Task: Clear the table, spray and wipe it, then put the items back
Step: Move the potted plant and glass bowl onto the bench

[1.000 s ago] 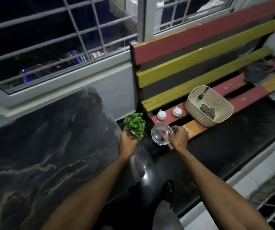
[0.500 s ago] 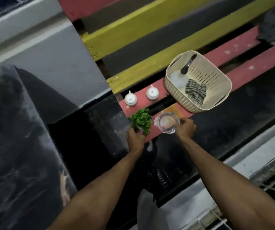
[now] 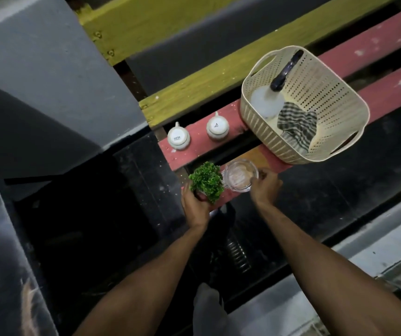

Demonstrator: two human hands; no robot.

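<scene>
Basket holds spray bottle, checked cloth

Both forearms reach forward, left hand and right hand each curled in a grip

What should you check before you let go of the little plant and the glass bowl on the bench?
1. Left hand has a firm grip on the small green plant: ok.
2. Right hand holds the glass bowl by its rim: ok.
3. Plant's pot sits flat on the red slat: cannot tell, the hand and leaves hide it.
4. Bowl fully supported, not hanging over the slat gap: cannot tell.
5. The two white cups are clear of both items: ok.
6. Basket not crowding the bowl: ok, apart.
</scene>
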